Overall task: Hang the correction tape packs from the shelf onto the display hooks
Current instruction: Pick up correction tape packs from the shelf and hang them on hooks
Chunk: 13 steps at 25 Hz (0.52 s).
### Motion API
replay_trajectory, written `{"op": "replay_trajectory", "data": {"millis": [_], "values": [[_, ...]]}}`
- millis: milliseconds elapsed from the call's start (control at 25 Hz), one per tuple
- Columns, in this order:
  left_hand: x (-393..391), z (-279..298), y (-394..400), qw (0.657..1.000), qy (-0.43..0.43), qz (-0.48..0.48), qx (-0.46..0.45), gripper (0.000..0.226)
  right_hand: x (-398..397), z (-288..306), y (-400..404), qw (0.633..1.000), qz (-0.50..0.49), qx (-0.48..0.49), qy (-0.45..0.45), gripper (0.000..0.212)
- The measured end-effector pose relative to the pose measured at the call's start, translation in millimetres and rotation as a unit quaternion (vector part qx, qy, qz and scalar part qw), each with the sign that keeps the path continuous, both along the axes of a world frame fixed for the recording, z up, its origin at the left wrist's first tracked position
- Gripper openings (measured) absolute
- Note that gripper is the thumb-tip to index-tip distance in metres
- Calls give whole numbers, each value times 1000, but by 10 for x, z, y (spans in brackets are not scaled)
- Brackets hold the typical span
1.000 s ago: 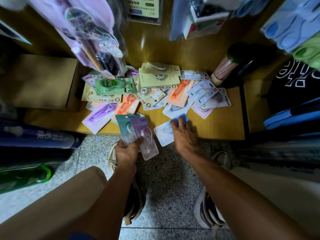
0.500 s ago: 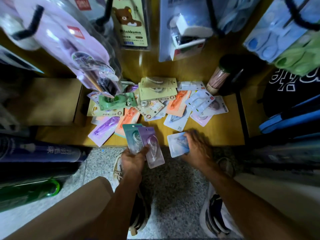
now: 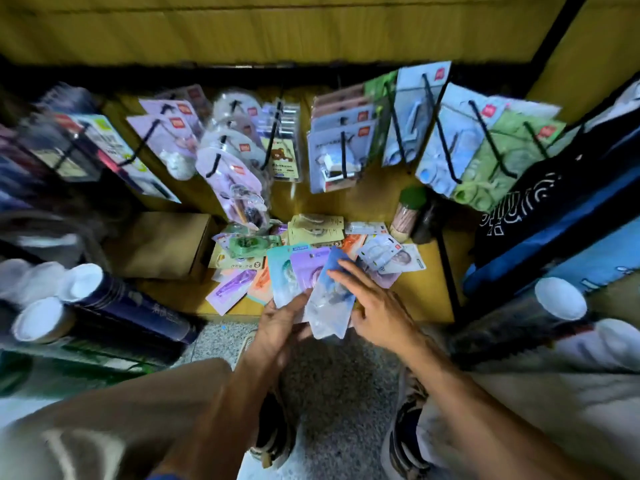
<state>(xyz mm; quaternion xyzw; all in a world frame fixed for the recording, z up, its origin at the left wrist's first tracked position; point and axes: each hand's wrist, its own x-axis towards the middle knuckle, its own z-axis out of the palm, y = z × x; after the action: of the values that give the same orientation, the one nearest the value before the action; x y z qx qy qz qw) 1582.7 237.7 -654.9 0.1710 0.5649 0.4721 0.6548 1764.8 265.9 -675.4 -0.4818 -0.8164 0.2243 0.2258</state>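
Fanned in the left hand (image 3: 277, 323), gripped at their lower ends between thumb and fingers: three flat plastic correction tape packs, teal (image 3: 282, 275), purple (image 3: 308, 270) and pale blue (image 3: 330, 303). At three o'clock of the fan, the right hand (image 3: 377, 313), fingers straight and released, fingertips resting on the blue pack's upper edge. Beyond the fan, toward twelve o'clock, a loose heap of coloured blister-card packs (image 3: 317, 230) on the yellow wooden shelf (image 3: 429, 285). Higher again, black wire display hooks (image 3: 431, 109) loaded with hanging stationery cards. At ten o'clock, a brown cardboard box (image 3: 162, 244); at eight o'clock, dark rolled tubes with white caps (image 3: 83, 282).
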Motion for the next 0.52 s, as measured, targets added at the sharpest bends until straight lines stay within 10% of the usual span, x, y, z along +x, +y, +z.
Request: {"op": "replay_trajectory", "data": {"millis": [160, 320, 520], "values": [[184, 545, -405, 999, -22, -16, 18, 27, -25, 577, -407, 939, -33, -183, 289, 66], [368, 1034, -582, 996, -39, -33, 75, 19, -17, 1079, -687, 940, -105, -74, 317, 25], [624, 1802, -497, 989, -34, -72, 128, 33, 163, 1884, -648, 927, -171, 37, 331, 75]]}}
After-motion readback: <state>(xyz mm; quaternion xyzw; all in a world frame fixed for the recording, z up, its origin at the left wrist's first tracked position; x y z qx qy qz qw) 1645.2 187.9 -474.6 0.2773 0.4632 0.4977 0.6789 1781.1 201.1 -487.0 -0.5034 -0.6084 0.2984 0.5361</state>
